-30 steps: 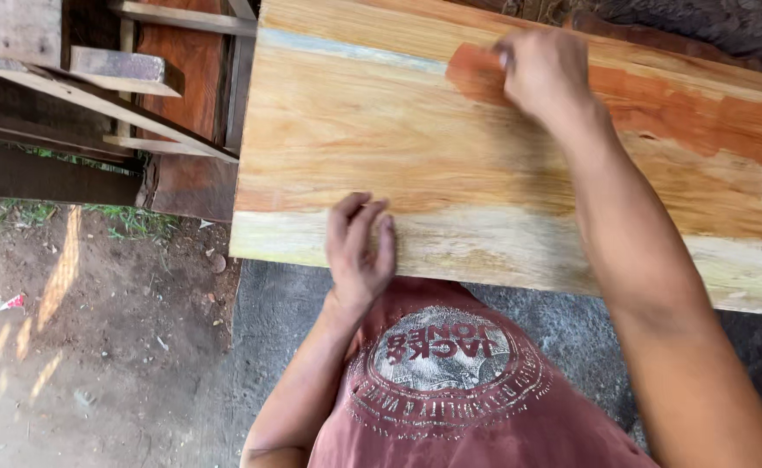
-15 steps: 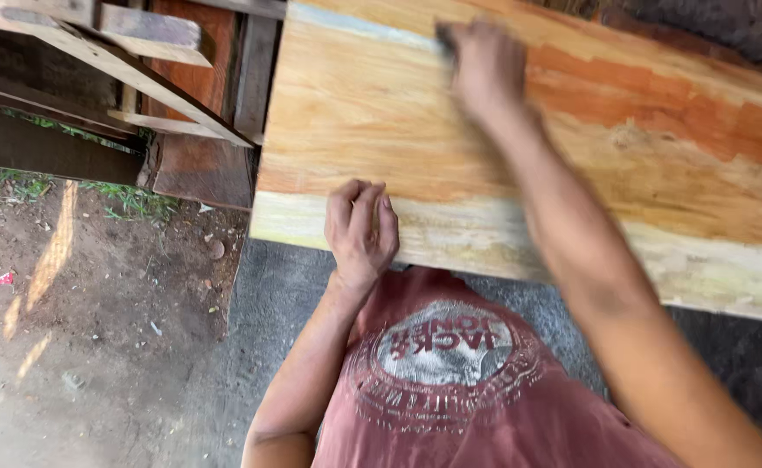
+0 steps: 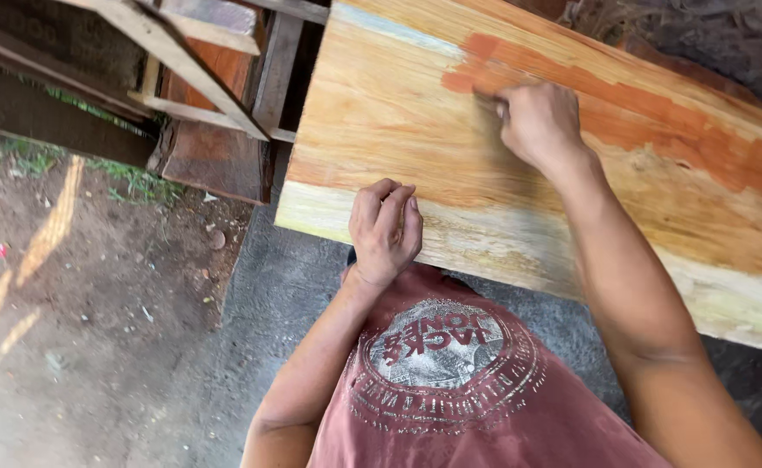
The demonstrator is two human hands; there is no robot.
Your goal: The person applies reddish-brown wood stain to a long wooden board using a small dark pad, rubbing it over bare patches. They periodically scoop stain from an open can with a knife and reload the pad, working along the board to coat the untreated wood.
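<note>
A wide, pale wooden slab (image 3: 398,130) lies across the view, with an orange-red stained band (image 3: 658,130) along its far side. My right hand (image 3: 541,121) presses down on the slab at the left end of that band. Its fingers are closed on a small dark pad or cloth (image 3: 500,108) that is mostly hidden. My left hand (image 3: 385,230) rests on the slab's near edge with bent fingers and holds nothing. My maroon shirt (image 3: 450,381) fills the lower middle.
A frame of rough timber beams (image 3: 199,52) and a reddish board (image 3: 212,156) stand left of the slab. Bare dirt ground (image 3: 69,303) with sparse grass and litter lies at the left. A grey concrete floor (image 3: 286,286) is under me.
My right hand swept left along the slab's far side, then came back right and nearer, and the orange band now reaches further left. My left hand has stayed on the near edge.
</note>
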